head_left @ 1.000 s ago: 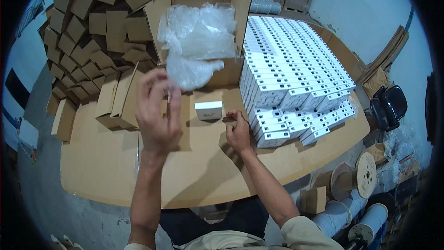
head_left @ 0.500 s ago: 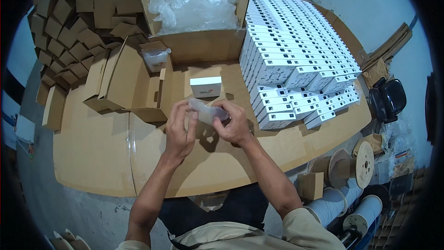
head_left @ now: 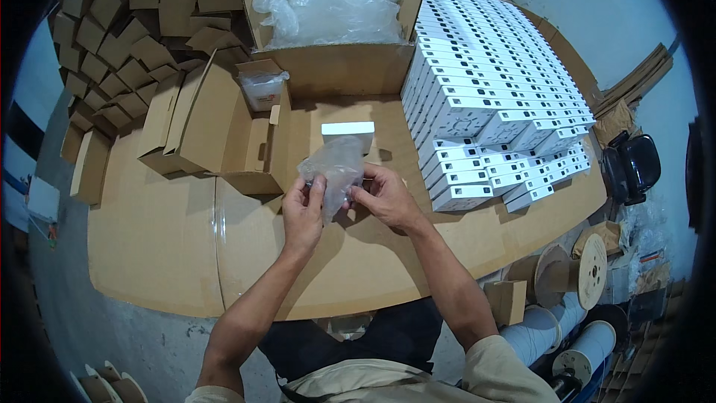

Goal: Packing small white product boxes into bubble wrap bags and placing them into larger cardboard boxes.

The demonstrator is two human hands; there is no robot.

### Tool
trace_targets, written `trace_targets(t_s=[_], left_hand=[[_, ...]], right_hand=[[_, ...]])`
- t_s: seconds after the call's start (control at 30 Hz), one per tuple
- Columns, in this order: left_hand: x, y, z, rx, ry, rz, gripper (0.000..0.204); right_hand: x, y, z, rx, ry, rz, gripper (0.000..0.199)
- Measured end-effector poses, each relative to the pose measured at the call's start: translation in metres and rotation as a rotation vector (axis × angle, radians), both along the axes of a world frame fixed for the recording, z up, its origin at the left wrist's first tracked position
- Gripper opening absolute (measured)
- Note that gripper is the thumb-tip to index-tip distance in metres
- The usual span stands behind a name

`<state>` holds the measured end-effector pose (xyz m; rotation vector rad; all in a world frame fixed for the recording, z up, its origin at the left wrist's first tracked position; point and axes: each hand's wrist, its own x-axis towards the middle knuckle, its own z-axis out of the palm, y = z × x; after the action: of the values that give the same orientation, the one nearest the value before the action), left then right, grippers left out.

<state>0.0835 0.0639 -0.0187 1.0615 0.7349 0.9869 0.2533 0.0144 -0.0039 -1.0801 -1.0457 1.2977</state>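
Both hands, the left hand (head_left: 302, 213) and right hand (head_left: 384, 198), now pinch one clear plastic bag (head_left: 335, 172) between fingertips above the cardboard-covered table (head_left: 156, 254), having drawn together since a second ago, just before the small white box (head_left: 347, 129), suggesting bagging begins.

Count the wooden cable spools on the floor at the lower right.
3 show clearly: one spool upright by the table edge, one lower by the white rolls, one dark spool between them. Others may be hidden beyond the picture's rim.

light: bright, even, overhead | shadows: soft | focus: sharp | rim: bent, black, perhaps blurred
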Motion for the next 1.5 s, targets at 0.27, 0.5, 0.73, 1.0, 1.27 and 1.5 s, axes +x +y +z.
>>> trace_targets(t_s=[0.27, 0.5, 0.73, 1.0, 1.27, 1.5], left_hand=[[-0.009, 0.015, -0.015, 0.140, 0.206, 0.219, 0.034], [0.002, 0.003, -0.002, 0.309, 0.330, 0.372, 0.033], [-0.002, 0.008, -0.008, 0.331, 0.382, 0.293, 0.034], [0.000, 0.005, 0.000, 0.291, 0.343, 0.229, 0.037], [-0.006, 0.014, 0.004, 0.363, 0.409, 0.033, 0.034], [-0.013, 0.022, 0.002, 0.392, 0.457, -0.074, 0.032]], right_hand=[[0.030, -0.015, 0.016, -0.246, -0.234, 0.151, 0.015], [0.034, -0.018, 0.018, -0.082, -0.342, 0.300, 0.019], [0.016, -0.013, 0.032, -0.206, -0.061, 0.047, 0.017], [0.034, -0.010, -0.001, 0.029, 0.381, 0.029, 0.018], [0.032, -0.004, 0.001, 0.213, 0.094, 0.005, 0.030], [0.038, -0.008, 0.002, 0.100, -0.104, 0.023, 0.043]])
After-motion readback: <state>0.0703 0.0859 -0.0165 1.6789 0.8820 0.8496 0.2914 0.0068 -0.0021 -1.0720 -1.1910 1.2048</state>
